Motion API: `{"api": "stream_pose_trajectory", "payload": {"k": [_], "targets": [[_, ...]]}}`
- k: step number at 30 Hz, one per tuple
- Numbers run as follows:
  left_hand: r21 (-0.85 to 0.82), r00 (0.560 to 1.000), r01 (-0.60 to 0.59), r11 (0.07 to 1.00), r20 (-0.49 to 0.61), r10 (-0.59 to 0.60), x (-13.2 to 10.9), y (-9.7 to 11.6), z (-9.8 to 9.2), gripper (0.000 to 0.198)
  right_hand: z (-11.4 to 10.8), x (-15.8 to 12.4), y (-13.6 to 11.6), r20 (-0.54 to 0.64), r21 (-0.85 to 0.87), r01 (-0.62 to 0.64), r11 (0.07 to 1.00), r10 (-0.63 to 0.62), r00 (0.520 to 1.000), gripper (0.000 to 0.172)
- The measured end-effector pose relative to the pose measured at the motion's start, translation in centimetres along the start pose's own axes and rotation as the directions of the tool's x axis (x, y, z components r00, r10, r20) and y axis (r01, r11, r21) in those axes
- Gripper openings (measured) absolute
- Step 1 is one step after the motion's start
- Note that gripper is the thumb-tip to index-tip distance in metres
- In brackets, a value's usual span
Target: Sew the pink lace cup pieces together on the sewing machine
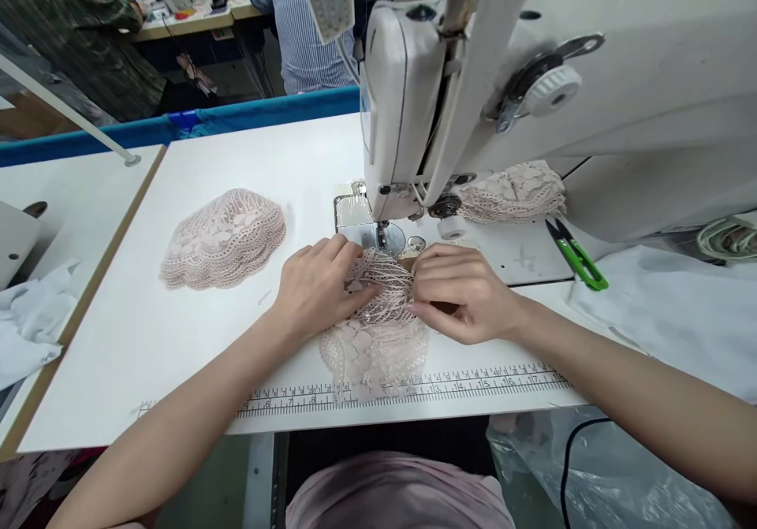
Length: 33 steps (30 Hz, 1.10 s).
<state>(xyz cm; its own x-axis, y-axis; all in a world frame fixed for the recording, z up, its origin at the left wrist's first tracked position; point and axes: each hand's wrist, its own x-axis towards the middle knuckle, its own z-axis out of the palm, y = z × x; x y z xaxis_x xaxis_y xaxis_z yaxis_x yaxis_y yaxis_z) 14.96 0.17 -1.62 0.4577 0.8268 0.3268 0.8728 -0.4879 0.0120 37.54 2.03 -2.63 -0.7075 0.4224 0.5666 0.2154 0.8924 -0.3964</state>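
Note:
A pale pink lace piece (378, 355) lies on the white sewing table under the needle area of the sewing machine (393, 111). Its upper part is bunched, and its scalloped lower part spreads flat over the printed ruler. My left hand (322, 284) has the left edge of the lace, thumb stretched on top and fingers bent close to the presser foot (383, 233). On the other side, my right hand (464, 292) pinches the right edge between thumb and curled fingers. Some of the fingertips are hidden by the hands.
A stack of lace pieces (225, 237) lies to the left, with more lace (514, 190) behind the needle. Green thread snips (576, 253) and white cloth (668, 308) are at the right. The ruler (485, 385) runs along the front edge. Two people stand or sit beyond the blue-edged table.

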Motion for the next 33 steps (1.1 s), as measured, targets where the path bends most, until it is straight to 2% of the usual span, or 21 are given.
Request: {"api": "stream_pose_trajectory", "payload": {"k": [5, 9, 13, 17, 19, 22, 27, 33], "targets": [[0.046, 0.999, 0.044, 0.998, 0.008, -0.045, 0.4, 1.4, 0.6, 0.02, 0.2, 0.1, -0.1, -0.007, -0.048, 0.006, 0.999, -0.007, 1.0, 0.039], [0.038, 0.998, 0.07, 0.997, -0.004, -0.069, 0.5, 1.7, 0.5, 0.021, 0.3, 0.0, -0.1, 0.004, -0.038, -0.001, 0.999, 0.001, 1.0, 0.042], [0.029, 1.0, 0.019, 0.999, -0.024, -0.018, 0.5, 1.7, 0.5, 0.027, 0.5, 0.0, -0.1, -0.029, -0.07, -0.017, 0.997, 0.015, 0.999, 0.043], [0.005, 0.998, 0.06, 0.998, 0.003, -0.06, 0.5, 2.1, 0.5, 0.019, 0.7, 0.2, 0.0, -0.094, -0.136, -0.129, 0.982, 0.116, 0.989, 0.026], [-0.027, 0.996, 0.09, 0.996, 0.018, -0.089, 0.5, 2.2, 0.4, 0.013, 0.7, 0.3, 0.1, -0.067, -0.172, -0.187, 0.967, 0.177, 0.982, 0.016], [-0.095, 0.991, 0.129, 0.987, 0.052, -0.125, 0.4, 2.0, 0.2, 0.01, 0.5, 0.2, 0.3, 0.016, -0.203, -0.208, 0.957, 0.216, 0.976, 0.012], [-0.278, 0.972, 0.214, 0.936, 0.154, -0.177, 0.2, 1.2, -0.4, 0.01, 0.1, 0.1, 0.3, 0.029, -0.253, -0.174, 0.952, 0.188, 0.982, 0.026], [-0.27, 0.983, 0.145, 0.952, 0.148, -0.108, 0.3, 1.2, -0.6, 0.011, 0.2, 0.0, 0.5, 0.042, -0.32, -0.192, 0.928, 0.216, 0.975, 0.031]]}}
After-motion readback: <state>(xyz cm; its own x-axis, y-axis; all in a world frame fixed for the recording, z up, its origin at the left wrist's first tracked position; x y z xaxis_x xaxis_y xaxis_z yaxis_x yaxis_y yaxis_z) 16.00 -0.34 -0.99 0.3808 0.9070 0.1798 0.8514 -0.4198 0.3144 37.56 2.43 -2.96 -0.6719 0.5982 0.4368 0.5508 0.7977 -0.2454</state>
